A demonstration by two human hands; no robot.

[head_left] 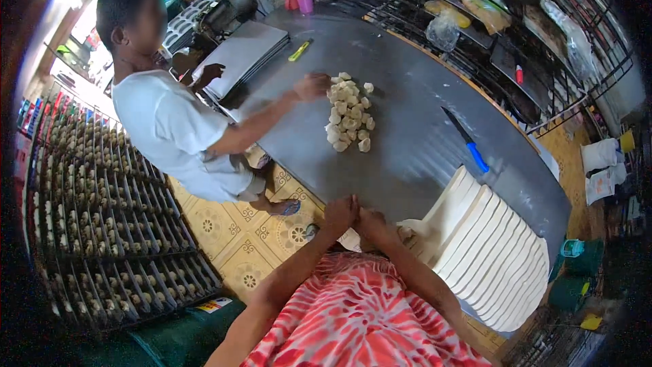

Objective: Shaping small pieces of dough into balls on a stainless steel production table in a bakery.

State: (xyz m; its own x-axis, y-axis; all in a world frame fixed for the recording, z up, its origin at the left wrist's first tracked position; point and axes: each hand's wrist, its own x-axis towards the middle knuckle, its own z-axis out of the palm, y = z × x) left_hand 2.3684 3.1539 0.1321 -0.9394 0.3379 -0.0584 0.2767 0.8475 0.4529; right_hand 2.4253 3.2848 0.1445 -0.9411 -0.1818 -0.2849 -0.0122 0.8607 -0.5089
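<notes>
My left hand (341,213) and my right hand (374,225) meet at the near edge of the grey table, fingers closed. A bit of pale dough (349,240) shows just below them, and both hands seem to grip it, though my fingers hide most of it. To the right lie long white dough strips (489,251), side by side and overlapping, their ends close to my right hand. Farther up the table is a heap of small dough pieces (348,112). A co-worker's hand (313,87) reaches to the heap's left side.
The grey table (401,156) also carries a knife with a blue handle (477,157), a yellow cutter (300,50) and stacked trays (241,58). A co-worker (173,122) stands on the left. Racks of filled trays (115,204) fill the lower left; metal shelving (499,47) lines the far side.
</notes>
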